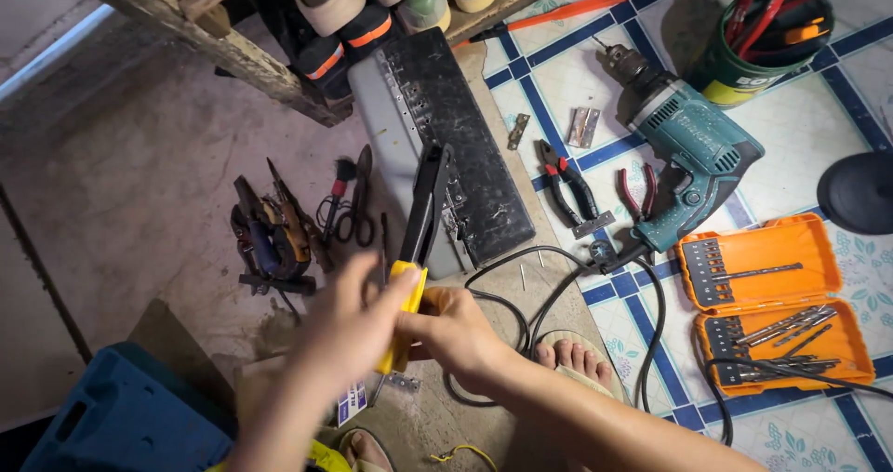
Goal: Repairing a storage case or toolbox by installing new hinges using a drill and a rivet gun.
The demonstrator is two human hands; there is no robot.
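Both my hands hold a long hand tool [429, 199] with a black body and yellow handles, its nose pointing away from me. My left hand [356, 321] wraps the yellow grip from the left. My right hand [458, 332] closes on the same grip from the right, at its lower end. The tool hangs above a grey and black tool case [465, 128] lying on the floor. A small metal hinge [404, 381] lies just below my hands.
A teal electric drill [690, 146] lies on the tiled floor, its black cable [521, 291] looping near my sandalled foot [573, 357]. An open orange drill-bit case [772, 297], black pliers [571, 189], a green can of tools [755, 39], a tool pile [274, 232] and a blue crate [130, 418] surround me.
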